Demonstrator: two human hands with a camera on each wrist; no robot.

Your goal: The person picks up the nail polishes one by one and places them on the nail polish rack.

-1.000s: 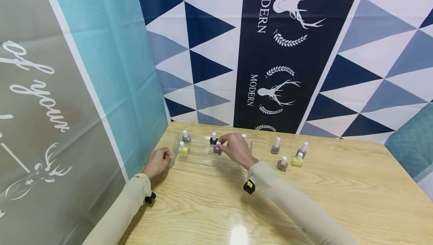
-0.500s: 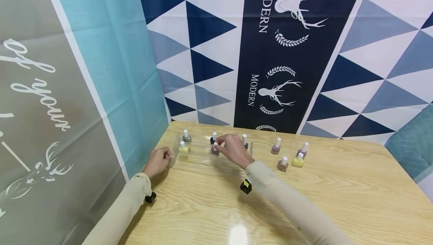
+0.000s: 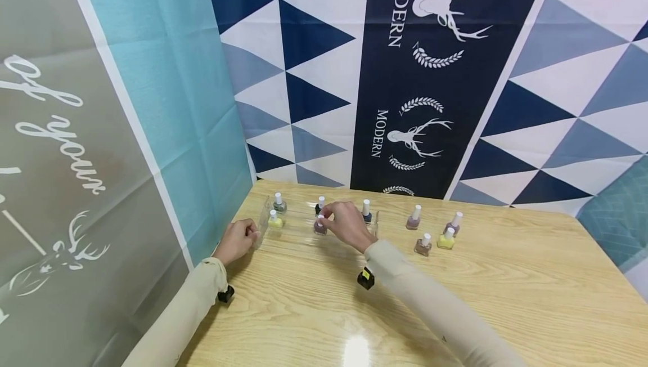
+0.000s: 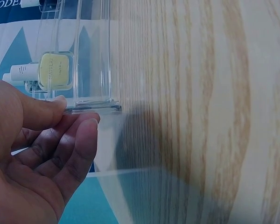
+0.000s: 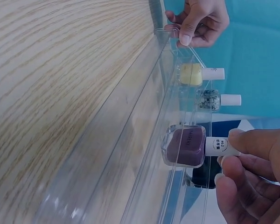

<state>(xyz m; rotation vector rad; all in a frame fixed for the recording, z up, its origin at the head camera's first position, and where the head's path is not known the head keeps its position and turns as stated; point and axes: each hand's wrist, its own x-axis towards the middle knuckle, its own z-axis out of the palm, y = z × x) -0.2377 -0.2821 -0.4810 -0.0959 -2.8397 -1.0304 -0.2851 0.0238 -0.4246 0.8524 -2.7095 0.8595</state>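
Note:
A clear stepped plastic rack (image 4: pixel 94 70) lies along the back left of the table. My left hand (image 3: pixel 238 240) pinches its left end wall between thumb and fingers. With thumb and fingertips, my right hand (image 3: pixel 349 224) holds the white cap of a purple nail polish bottle (image 5: pixel 186 145), upright over the rack's middle, in front of a dark bottle (image 5: pixel 207 176). Towards the rack's left end stand a yellow nail polish (image 4: pixel 55 71) and a speckled grey one (image 5: pixel 208 100) behind it. A dark blue bottle (image 3: pixel 367 216) stands at the right end, partly covered by my right hand.
Right of the rack, more nail polish bottles stand on the wooden table (image 3: pixel 304 310): a mauve one (image 3: pixel 413 222), a brown one (image 3: pixel 423 247), a yellow one (image 3: pixel 446 241) and a purple one (image 3: pixel 455 225). Patterned cloth (image 3: pixel 314 102) hangs behind and to the left.
My right hand has moved a little to the left with the purple bottle, uncovering the dark blue bottle at the rack's right end. The left hand stays at the rack's end wall.

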